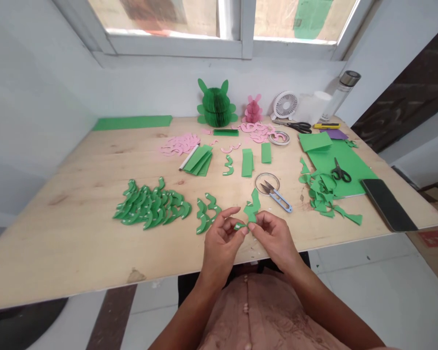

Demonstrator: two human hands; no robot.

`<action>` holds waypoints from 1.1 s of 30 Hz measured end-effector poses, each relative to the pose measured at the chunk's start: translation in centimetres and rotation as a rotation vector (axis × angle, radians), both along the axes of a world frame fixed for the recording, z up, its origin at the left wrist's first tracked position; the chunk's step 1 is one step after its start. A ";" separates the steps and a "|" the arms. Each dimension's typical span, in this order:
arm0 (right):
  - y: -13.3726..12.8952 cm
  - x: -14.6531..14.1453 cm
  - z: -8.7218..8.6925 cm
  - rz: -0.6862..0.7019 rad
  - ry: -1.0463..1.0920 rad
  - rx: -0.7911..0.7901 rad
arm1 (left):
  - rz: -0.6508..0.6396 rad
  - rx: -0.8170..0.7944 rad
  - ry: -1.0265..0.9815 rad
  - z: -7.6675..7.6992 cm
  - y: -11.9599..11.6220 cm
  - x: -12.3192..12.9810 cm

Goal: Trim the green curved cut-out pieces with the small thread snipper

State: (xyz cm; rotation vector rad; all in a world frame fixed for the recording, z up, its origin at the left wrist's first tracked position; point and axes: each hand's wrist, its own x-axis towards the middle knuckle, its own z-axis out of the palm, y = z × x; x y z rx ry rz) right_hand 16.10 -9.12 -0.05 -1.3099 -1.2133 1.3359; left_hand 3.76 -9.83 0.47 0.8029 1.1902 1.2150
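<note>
My left hand [222, 240] and my right hand [275, 239] meet near the table's front edge. Both pinch a small curved green paper piece [240, 226] with a whitish mark on it. Just beyond my fingertips is a jagged green paper scrap [253, 206]; whether it touches my fingers I cannot tell. Blue-handled thread snips [280, 199] lie past my right hand, over the edge of a clear tape roll [256, 187]. To the left of my left hand are a few wavy green cutouts [203, 218] and a large pile of similar cutouts [149, 206].
Folded green strips [247, 163], pink cutouts [180, 144] and a pen [189, 157] lie farther back. Green scraps [323, 189], black scissors [340, 172] and a phone [389, 204] occupy the right side. Honeycomb paper figures [217, 108] and a fan [285, 105] stand by the wall.
</note>
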 end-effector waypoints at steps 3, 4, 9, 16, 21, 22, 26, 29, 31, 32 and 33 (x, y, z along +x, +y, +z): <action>0.0 0.0 -0.2 0.004 0.020 -0.028 | 0.004 -0.002 0.008 -0.2 -0.1 0.0; 0.1 -0.1 -0.3 0.006 0.032 -0.036 | 0.007 0.000 0.008 -0.2 -0.1 0.0; 0.2 0.0 -0.4 0.032 0.055 -0.040 | 0.033 0.012 0.010 -0.3 -0.1 0.0; 0.3 0.2 0.0 -0.015 0.112 -0.104 | 0.077 0.002 -0.006 0.0 -0.4 -0.3; 0.3 -0.1 0.3 -0.015 0.149 -0.125 | 0.131 0.004 -0.011 -0.2 -0.5 -0.5; 0.3 -0.1 0.3 -0.011 0.152 -0.125 | 0.135 0.003 -0.012 -0.3 -0.5 -0.6; 0.2 -0.1 0.4 -0.013 0.154 -0.118 | 0.146 0.002 -0.029 -0.6 -0.6 -0.5; 0.0 -0.1 0.4 -0.013 0.158 -0.120 | 0.156 0.013 -0.042 -0.7 -0.6 -0.5; -0.1 -0.2 0.4 0.009 0.181 -0.125 | 0.164 0.018 -0.040 -0.7 -0.6 -0.5; -0.1 -0.3 0.4 0.021 0.197 -0.130 | 0.167 0.019 -0.037 -0.6 -0.7 -0.5; -0.1 -0.3 0.3 0.030 0.212 -0.135 | 0.167 0.017 -0.035 -0.6 -0.7 -0.6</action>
